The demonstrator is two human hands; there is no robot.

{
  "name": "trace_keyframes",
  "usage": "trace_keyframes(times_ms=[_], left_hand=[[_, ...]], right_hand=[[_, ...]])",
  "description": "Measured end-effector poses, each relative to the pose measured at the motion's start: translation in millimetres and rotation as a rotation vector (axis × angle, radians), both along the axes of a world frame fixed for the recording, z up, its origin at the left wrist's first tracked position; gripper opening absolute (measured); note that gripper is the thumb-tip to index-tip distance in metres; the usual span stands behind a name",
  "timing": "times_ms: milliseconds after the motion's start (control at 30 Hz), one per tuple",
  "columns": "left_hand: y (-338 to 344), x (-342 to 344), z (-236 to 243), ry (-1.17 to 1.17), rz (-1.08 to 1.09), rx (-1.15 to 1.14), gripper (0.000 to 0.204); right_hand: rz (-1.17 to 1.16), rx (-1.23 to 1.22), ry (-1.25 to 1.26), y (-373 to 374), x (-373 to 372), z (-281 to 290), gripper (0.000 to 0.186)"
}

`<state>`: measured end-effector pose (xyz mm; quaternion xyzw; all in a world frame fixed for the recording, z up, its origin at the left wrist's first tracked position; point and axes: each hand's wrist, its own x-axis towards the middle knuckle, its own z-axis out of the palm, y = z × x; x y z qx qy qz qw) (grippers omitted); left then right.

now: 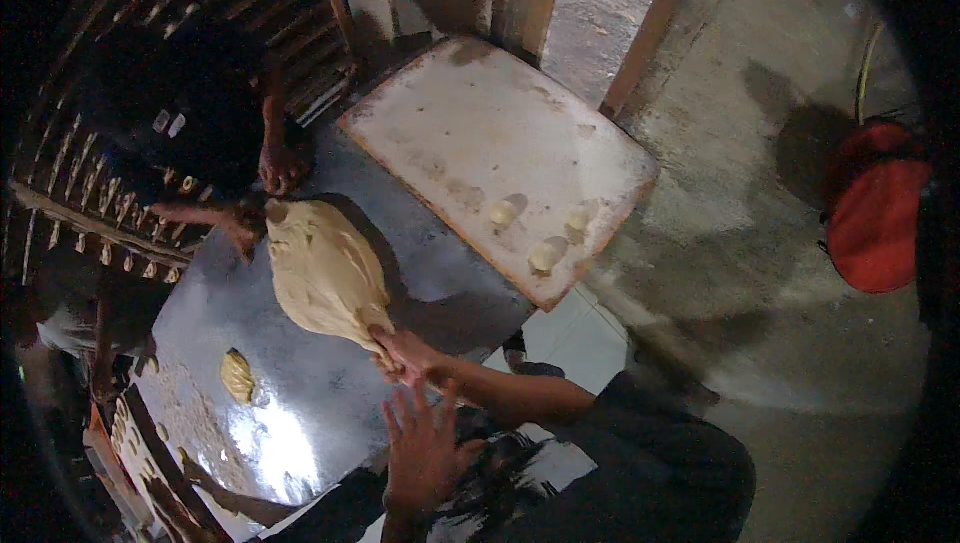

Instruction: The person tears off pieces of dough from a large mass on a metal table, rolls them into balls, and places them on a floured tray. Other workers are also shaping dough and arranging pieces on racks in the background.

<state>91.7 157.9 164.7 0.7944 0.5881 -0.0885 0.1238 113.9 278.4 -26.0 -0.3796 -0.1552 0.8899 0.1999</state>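
Observation:
My right hand [395, 353] grips the near end of a large, stretched mass of pale dough [325, 273] over the grey metal table [215, 298]. My left hand [425, 448] is just below it, open with fingers spread. A person in dark clothing [170, 103] at the upper left has both hands by the dough's far end. A small folded piece of yellow dough [238, 375] lies to the left on the table.
A floured board [480, 123] with several small dough lumps [503, 213] stands beyond the table. Another person [80, 313] works at the left beside a tray of pieces [140, 453]. A doorway [600, 3] is behind, a red rounded object [870, 223] at right.

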Motion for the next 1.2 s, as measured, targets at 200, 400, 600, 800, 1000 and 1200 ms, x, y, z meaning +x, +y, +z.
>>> trace_keyframes(times_ms=[200,400,600,800,1000,1200], left_hand=[[84,-23,-117,-0.769,-0.015,0.282,0.032],[87,-72,-160,-0.843,-0.121,0.692,0.019],[72,-146,-138,-0.529,0.007,0.565,0.021],[39,-114,-93,-0.597,0.016,0.390,0.049],[35,-70,-108,-0.904,0.444,0.176,0.030],[76,-31,-102,-1.040,0.568,0.034,0.035]], right_hand=[[-0.388,-0.300,-0.089,-61,82,33,0.050],[-0.190,1.370,-0.724,-88,82,123,0.032],[0.274,1.837,-1.367,-67,97,59,0.016],[0.082,1.705,-1.475,25,19,-2,0.065],[0.428,1.569,-1.464,-39,141,-8,0.027],[-0.388,0.778,-0.787,-9,54,70,0.023]])
